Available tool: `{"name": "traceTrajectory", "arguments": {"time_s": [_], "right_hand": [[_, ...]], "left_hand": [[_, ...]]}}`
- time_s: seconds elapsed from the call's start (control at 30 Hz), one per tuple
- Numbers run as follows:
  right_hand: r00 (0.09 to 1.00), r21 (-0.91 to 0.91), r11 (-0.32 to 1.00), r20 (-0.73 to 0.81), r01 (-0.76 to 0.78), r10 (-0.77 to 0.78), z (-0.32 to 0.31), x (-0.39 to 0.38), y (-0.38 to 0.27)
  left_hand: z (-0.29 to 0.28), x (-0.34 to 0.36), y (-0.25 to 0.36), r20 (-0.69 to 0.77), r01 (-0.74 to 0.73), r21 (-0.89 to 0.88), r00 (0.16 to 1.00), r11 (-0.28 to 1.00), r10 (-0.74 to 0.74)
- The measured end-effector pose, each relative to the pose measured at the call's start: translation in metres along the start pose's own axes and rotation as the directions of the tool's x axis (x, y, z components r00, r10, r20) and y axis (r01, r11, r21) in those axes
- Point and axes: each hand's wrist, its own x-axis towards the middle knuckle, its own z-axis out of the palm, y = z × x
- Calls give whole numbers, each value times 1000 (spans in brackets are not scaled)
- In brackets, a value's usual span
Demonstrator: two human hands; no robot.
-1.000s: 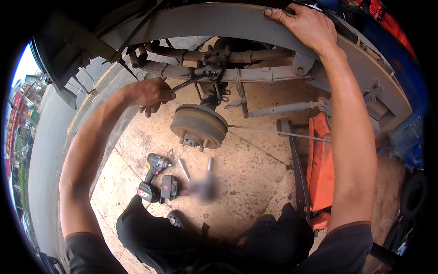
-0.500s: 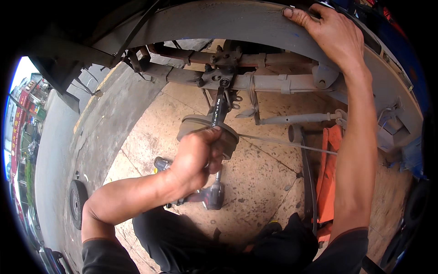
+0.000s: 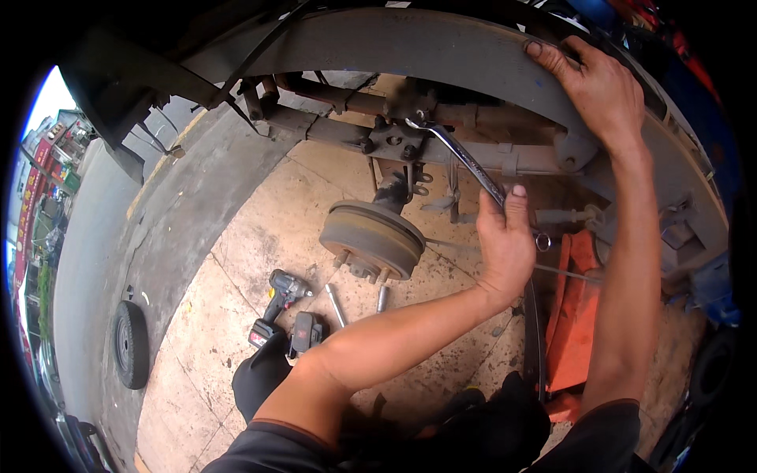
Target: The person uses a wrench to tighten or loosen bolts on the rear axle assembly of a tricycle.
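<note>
My left hand [image 3: 506, 240] grips a long steel wrench [image 3: 465, 158], whose upper end meets the bolts on the leaf spring's clamp plate [image 3: 394, 142]; the other ring end shows just right of my fingers. My right hand [image 3: 595, 94] holds the upper edge of the dark steel frame rail [image 3: 426, 43], thumb on its face. The leaf springs [image 3: 311, 126] run sideways under the rail. Below the plate sits a rusty brake drum [image 3: 367, 236] with studs on the axle end.
On the tiled floor lie a cordless impact driver [image 3: 280, 292], a battery [image 3: 306, 335] and steel sockets [image 3: 337, 303]. An orange jack [image 3: 564, 323] stands at right. A spare tyre [image 3: 128, 343] is on the concrete at left, beside a street [image 3: 87, 268].
My left hand has swung from the left down across the drum and then up to the right, carrying the wrench round. My right hand stays on the rail, which appears further right in view.
</note>
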Motion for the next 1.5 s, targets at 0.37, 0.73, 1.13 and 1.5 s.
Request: {"name": "traceTrajectory", "arguments": {"time_s": [0.37, 0.73, 1.13, 1.5], "right_hand": [[999, 5, 1000, -44, 9, -9, -1, -3, -4], [915, 745, 598, 400, -296, -46, 86, -75, -108], [705, 680, 212, 706, -702, 71, 120, -72, -131], [721, 676, 258, 674, -690, 161, 125, -80, -137]], "left_hand": [[-191, 40, 186, 316, -81, 826, 886, 558, -339], [-187, 132, 229, 276, -191, 959, 794, 208, -541], [-183, 177, 224, 469, -657, 727, 687, -199, -556], [-181, 216, 209, 664, -692, 300, 646, -657, -377]]}}
